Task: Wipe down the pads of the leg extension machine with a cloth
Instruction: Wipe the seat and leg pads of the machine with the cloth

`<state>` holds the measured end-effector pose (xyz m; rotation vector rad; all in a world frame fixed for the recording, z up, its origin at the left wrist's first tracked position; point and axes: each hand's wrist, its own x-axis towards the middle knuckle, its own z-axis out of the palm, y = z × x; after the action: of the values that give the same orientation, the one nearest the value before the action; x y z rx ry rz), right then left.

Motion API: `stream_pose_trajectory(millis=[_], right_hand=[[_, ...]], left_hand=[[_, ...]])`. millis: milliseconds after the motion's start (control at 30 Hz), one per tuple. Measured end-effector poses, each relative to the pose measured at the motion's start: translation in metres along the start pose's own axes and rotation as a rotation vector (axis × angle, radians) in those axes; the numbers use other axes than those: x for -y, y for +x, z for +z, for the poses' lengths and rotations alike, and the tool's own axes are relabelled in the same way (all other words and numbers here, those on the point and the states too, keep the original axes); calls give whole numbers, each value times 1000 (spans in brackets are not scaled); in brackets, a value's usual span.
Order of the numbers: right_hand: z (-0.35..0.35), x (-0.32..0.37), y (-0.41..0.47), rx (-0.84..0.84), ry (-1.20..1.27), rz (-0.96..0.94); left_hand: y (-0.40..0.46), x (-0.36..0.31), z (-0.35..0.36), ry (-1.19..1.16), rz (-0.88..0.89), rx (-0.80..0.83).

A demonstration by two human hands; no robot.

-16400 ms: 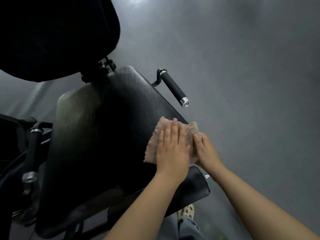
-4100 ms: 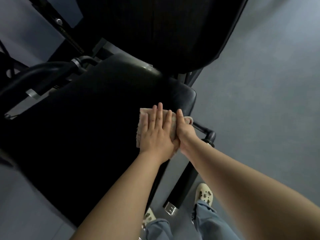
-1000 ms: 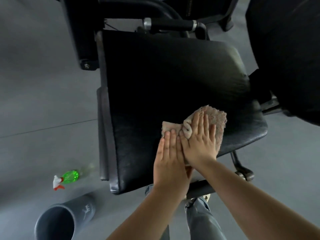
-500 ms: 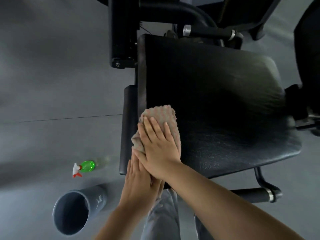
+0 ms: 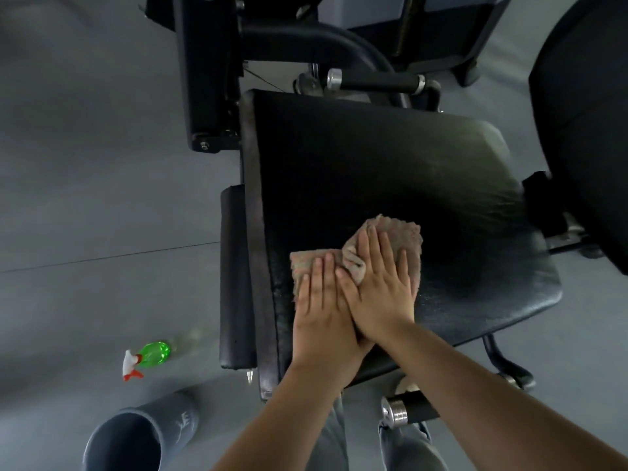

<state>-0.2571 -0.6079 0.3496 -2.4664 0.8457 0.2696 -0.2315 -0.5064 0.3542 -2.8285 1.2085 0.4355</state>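
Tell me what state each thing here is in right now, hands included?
Cloth: crumpled, flat on the seat pad, pressed under both hands.
Seat pad: upright-facing, slight sheen, cloth near its front edge.
Left hand: fingers straight, pressing the cloth.
Right hand: fingers straight, pressing the cloth, overlapping the left hand.
Spray bottle: lying on its side on the floor.
Bucket: standing on the floor, open top; contents cannot be told.

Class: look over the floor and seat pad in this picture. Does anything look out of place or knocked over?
Yes. The green spray bottle lies on its side on the floor, beside the upright grey bin, left of the seat pad.
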Motion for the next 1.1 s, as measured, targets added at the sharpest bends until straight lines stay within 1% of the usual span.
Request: stream_pose_trajectory(millis=[100, 167, 267, 367, 433, 567, 633, 667, 700, 800, 833, 867, 900, 933, 967, 1000, 1033, 1100], right_hand=[[-1, 22, 18, -6, -23, -32], [0, 39, 26, -15, -50, -97], [4, 55, 19, 28, -74, -237], [10, 45, -2, 37, -109, -401], [13, 31, -13, 27, -96, -399], [8, 12, -4, -35, 14, -186], [-1, 14, 16, -28, 88, -69], [-7, 18, 24, -43, 167, -27], [-15, 23, 31, -53, 288, 29], [-37, 26, 31, -75, 791, 161], [-41, 24, 26, -132, 868, 195], [-44, 23, 20, -218, 864, 237], [-44, 20, 13, -314, 804, 302], [-43, 18, 6, -383, 720, 405], [-40, 16, 0, -395, 653, 529], [-39, 15, -7, -364, 637, 646], [-36, 15, -11, -294, 659, 735], [-33, 15, -12, -152, 777, 803]], left_hand=[[-10, 13, -3, -63, -61, -31], [-25, 17, -5, -98, -117, -32], [-45, 18, -4, -109, -177, 11], [-61, 18, 2, -43, -156, -7], [-62, 18, 5, -32, -116, 4], [-28, 17, -2, -37, 13, -22], [-3, 25, -6, -50, 32, -43], [7, 30, -9, -58, 30, -37], [14, 36, -13, -56, 32, -23], [22, 49, -31, -67, 94, -4], [25, 53, -41, -102, 107, -14], [30, 57, -53, -151, 115, -43], [35, 58, -65, -207, 116, -62], [43, 60, -75, -260, 119, -51], [51, 60, -83, -304, 123, -33], [59, 59, -89, -357, 115, -1], [67, 57, -94, -423, 89, 49], [83, 52, -97, -544, 11, 193]])
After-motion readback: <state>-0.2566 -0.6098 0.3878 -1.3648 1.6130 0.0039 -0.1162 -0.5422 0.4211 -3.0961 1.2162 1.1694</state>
